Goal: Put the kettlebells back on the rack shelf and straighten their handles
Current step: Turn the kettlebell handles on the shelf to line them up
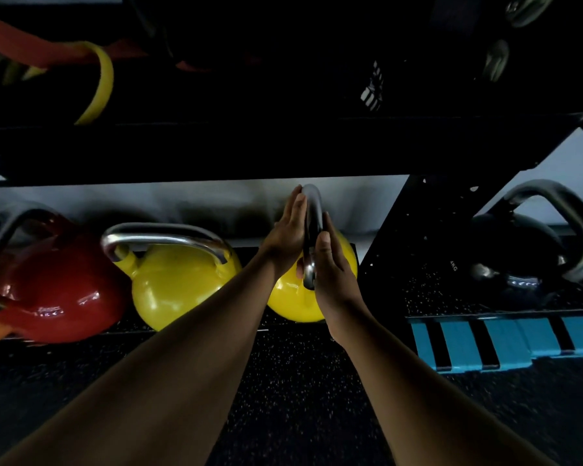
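Both hands press flat on the steel handle (312, 230) of the right yellow kettlebell (297, 297): the left hand (288, 232) lies with open palm on its left side, the right hand (330, 264) on its right side, fingers straight and not curled around. This kettlebell sits on the low rack shelf (263, 326) with its handle turned edge-on to the camera. To its left stand a second yellow kettlebell (175, 287) and a red kettlebell (58, 290), and a black kettlebell (519, 253) sits beyond the rack post (414, 230).

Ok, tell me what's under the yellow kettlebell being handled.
The yellow kettlebell sits on the rack's dark bottom shelf, its handle between left hand and right hand. The contact spot beneath is hidden.
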